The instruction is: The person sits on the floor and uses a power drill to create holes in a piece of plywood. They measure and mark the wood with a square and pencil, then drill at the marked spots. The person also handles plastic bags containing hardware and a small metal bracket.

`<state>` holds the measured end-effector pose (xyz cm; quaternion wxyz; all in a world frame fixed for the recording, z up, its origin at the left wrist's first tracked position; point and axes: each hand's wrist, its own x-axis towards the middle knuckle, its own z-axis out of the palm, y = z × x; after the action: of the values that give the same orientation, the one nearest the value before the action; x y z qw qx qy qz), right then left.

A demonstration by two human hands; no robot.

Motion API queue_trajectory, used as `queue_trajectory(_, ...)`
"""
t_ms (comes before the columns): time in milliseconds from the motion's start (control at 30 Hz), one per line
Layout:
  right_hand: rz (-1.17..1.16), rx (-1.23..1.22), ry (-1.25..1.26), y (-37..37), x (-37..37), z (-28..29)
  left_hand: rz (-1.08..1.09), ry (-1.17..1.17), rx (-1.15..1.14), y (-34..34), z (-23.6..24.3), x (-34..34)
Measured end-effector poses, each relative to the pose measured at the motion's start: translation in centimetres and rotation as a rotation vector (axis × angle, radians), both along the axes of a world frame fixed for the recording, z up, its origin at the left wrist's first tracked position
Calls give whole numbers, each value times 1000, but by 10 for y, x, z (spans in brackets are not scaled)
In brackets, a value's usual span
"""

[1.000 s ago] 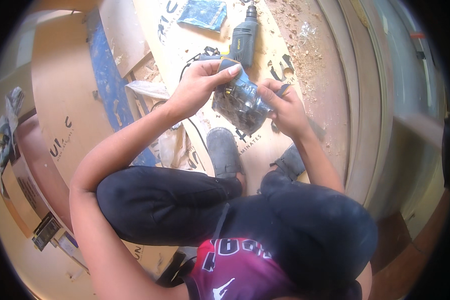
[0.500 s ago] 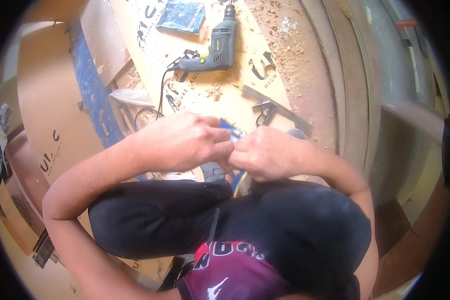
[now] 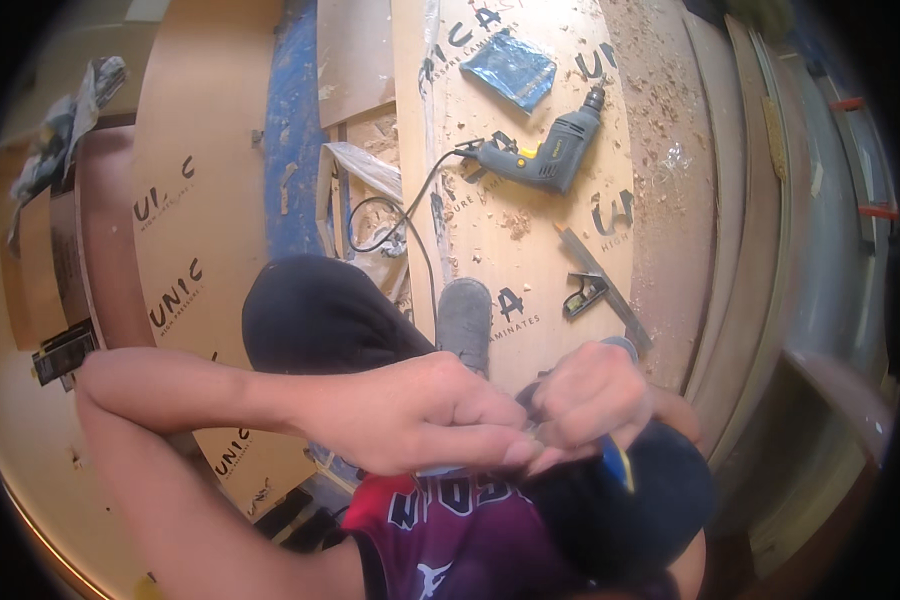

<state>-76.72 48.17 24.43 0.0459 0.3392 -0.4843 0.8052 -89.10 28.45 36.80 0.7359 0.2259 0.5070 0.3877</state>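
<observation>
Both my hands are closed and held close together in front of my torso. My left hand [image 3: 440, 415] has its fingers curled, with the thumb pressed against them at the right hand's side; whatever it pinches is hidden. My right hand [image 3: 588, 395] is a fist around a blue piece with a yellow edge [image 3: 618, 462], which sticks out below the fingers. Most of that piece is covered, so its kind cannot be made out. Beyond the hands, a grey corded drill [image 3: 550, 155] lies on its side on the printed board.
A combination square [image 3: 605, 285] lies right of my grey shoe [image 3: 463, 318]. Past the drill is a blue plastic packet [image 3: 510, 72]. Wood shavings [image 3: 670, 155] litter the right side. The drill's black cord [image 3: 410, 215] loops leftward, near a blue strip of floor [image 3: 295, 150].
My hands have come nearer my body, the right one further to the right. The view has shifted, so the drill and square appear further right. My left knee and shoe now show beyond the hands.
</observation>
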Motion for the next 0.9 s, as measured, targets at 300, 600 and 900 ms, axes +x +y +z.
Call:
queue_trajectory(300,231,-187,-18,-20,2,-15,561,-464,-189,-32,-10,78)
queue_trajectory(600,181,-72,-83,-6,-10,-16,428,110,-249,-32,-6,62)
queue_trajectory(900,-318,-106,-104,63,-40,89,476,398,330,49,11,-18)
